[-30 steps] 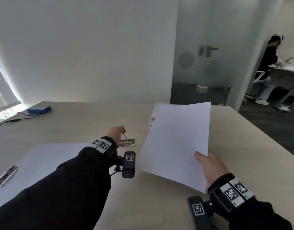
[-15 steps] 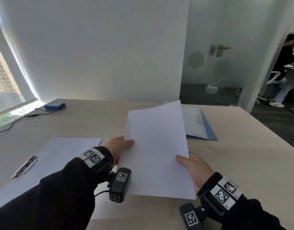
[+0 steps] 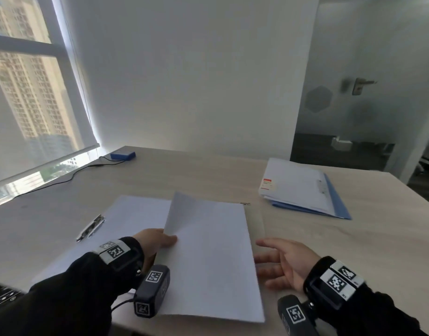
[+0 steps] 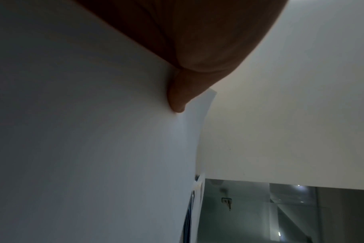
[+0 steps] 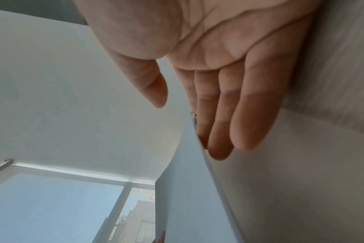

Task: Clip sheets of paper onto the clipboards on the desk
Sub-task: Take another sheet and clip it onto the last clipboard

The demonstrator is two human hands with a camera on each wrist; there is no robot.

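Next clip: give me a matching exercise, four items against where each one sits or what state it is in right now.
Items:
1. loose sheet
2. right hand
3. blue box
4. blue folder stack

States or places:
A. far left of the desk, by the window
B. open, palm up, beside the sheet's right edge
C. far right of the desk, paper on top
D. held at its left edge by the left hand, corner lifted

Pairs: 1-D, 2-B, 3-A, 4-C
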